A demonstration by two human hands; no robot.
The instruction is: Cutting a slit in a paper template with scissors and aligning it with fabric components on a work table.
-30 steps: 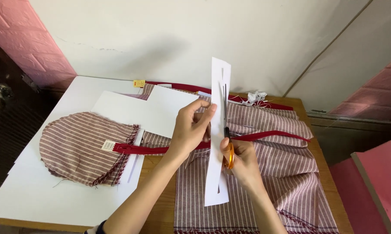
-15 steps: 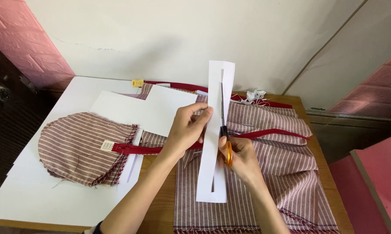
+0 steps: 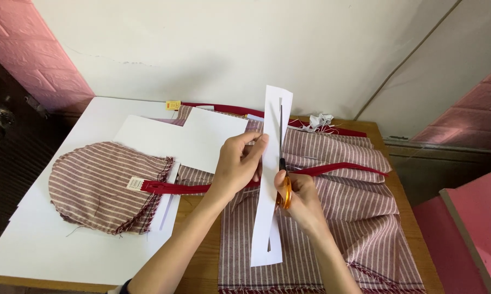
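Left hand (image 3: 237,163) pinches the paper strip (image 3: 271,179), upright above the striped cloth (image 3: 338,212) at table centre. Right hand (image 3: 300,198), clenched on orange scissors (image 3: 282,179), has driven the blades toward 12 o'clock since a second ago; the slit nears the strip's top, cut nearly complete.

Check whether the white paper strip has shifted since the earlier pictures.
Yes. The white paper strip, held by the left hand, now stands more upright; measured against the red zipper tape, its top edge has swung right while the scissors cut up its middle.
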